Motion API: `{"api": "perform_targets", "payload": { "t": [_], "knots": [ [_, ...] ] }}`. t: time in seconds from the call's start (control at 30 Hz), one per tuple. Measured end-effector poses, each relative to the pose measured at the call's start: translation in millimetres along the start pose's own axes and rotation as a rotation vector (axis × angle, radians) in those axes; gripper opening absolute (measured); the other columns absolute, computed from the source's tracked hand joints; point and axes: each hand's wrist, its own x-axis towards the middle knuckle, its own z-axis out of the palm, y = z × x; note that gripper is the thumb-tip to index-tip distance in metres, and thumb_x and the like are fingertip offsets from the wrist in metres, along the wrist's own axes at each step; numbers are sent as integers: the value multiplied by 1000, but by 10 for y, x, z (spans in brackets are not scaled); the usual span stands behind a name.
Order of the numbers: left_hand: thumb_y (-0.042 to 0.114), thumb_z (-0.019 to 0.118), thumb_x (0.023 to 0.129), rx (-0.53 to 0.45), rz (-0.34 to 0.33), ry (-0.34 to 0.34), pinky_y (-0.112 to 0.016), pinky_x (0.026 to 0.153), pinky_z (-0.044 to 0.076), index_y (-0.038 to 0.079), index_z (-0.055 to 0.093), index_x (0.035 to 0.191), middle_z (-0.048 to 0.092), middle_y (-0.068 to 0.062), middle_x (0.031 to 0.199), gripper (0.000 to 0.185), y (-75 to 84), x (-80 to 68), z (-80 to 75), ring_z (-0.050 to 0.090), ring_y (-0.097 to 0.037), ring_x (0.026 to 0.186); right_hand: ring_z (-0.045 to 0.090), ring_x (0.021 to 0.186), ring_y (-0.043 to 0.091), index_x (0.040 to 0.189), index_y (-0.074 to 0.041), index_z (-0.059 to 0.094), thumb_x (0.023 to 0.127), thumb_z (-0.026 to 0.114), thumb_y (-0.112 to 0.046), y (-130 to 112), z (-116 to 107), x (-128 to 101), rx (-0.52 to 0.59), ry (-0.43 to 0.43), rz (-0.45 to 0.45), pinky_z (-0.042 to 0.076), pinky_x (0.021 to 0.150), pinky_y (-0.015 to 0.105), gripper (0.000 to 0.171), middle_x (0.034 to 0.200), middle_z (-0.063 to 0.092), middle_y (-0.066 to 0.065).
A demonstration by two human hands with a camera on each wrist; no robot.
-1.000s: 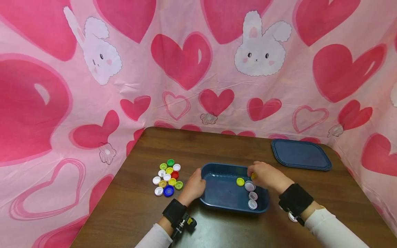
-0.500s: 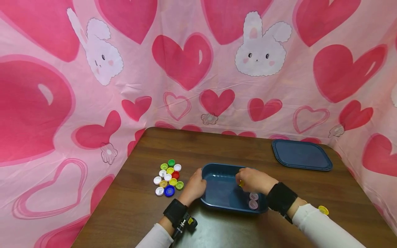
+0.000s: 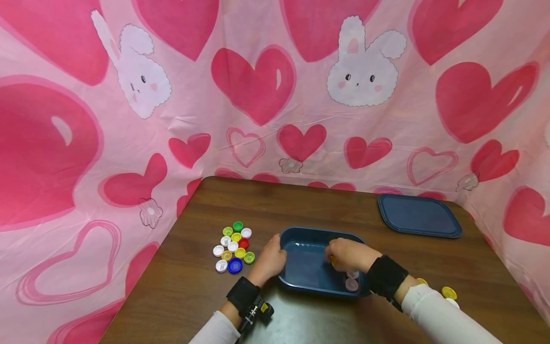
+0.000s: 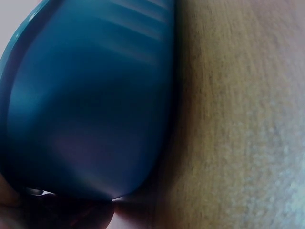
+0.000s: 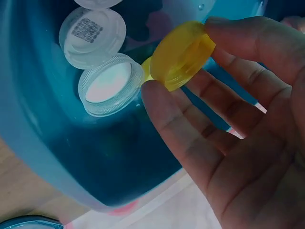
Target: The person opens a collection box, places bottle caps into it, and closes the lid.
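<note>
A blue plastic container (image 3: 307, 267) stands on the wooden table. At its left end, my left hand (image 3: 268, 262) grips the rim; the left wrist view shows mostly the container's outer wall (image 4: 95, 95). My right hand (image 3: 351, 255) is inside the container and pinches a yellow bottle cap (image 5: 164, 57) between thumb and fingertips, tilted on edge. Beside it in the right wrist view are a whitish ridged cap (image 5: 111, 88) and a translucent cap with a printed code (image 5: 93, 38). Another yellow cap shows partly behind the held one. The right hand hides part of the container in the head view.
To the left lies a group of loose caps, among them a blue cap (image 3: 235, 265), a red cap (image 3: 243, 243) and a green cap (image 3: 238, 226). A dark blue lid (image 3: 418, 215) lies at the back right. By the right forearm are a yellow cap (image 3: 449, 293) and a white cap (image 3: 452, 302).
My right hand has moved left from the container's right rim and lower into its middle, carrying the yellow bottle cap. The left hand stays on the rim.
</note>
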Motion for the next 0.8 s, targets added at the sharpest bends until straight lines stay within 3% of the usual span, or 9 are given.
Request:
{"api": "perform_targets", "payload": {
  "t": [0.23,0.4,0.67,0.8],
  "knots": [
    [6,49,101,12,5,2,-61,105,44,-5,37,148,49,-24,145,50,-2,4,13,54,-40,128,55,88,22,96,-11,74,83,78,1,16,37,-19,17,-12,34,56,89,46,18,94,62,1],
    [7,49,102,16,8,4,-60,106,43,-6,36,149,48,-25,147,51,-1,9,12,53,-39,128,57,94,23,101,-12,76,86,78,-5,22,-68,-81,45,24,37,57,90,48,17,101,64,3],
    [5,49,100,36,40,16,-61,107,42,-7,37,147,49,-26,145,50,-11,2,3,53,-40,128,63,88,20,105,-7,73,88,76,-8,176,-305,-216,-32,170,-73,60,80,39,16,99,67,4],
    [4,49,100,29,38,14,-60,108,42,-7,38,147,49,-26,145,50,-2,-1,-6,53,-40,128,62,83,16,102,-9,72,88,76,-10,333,-381,-349,-51,269,-71,59,74,36,15,95,65,2]
  ]
}}
